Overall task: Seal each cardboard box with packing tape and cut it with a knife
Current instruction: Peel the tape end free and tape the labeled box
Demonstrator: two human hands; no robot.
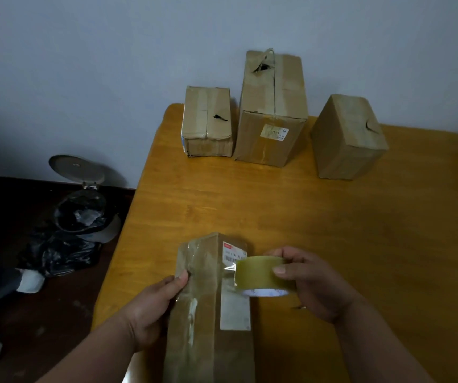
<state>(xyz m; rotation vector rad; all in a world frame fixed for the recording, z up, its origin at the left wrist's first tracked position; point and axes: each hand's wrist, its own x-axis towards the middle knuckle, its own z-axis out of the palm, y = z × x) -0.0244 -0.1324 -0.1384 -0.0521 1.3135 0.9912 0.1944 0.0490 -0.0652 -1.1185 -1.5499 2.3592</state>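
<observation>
A long, narrow cardboard box (208,308) lies on the near edge of the wooden desk (305,217), its length running away from the person, which puts its top seam within easy reach of both hands. The left hand (150,308) rests against the box's left side, fingers loosely bent and thumb pressed on the top face, apparently to steady the box against the pull of the tape. The right hand (308,283) pinches a roll of yellowish packing tape (261,275) between thumb and fingers, holding it on edge just over the box's right side. A short clear tail of tape runs from the roll to the box near its white shipping label (234,252), so a strip seems to be starting or drawing out there.

Three more cardboard boxes wait at the far edge by the wall: a small one (208,123), a tall one (272,111) and a third standing well to the right (346,139). The first two show torn gaps along their top seams, likely the reason they are lined up for taping. No knife is in view. On the floor to the left stands an open pedal bin (84,211) lined with a black bag.
</observation>
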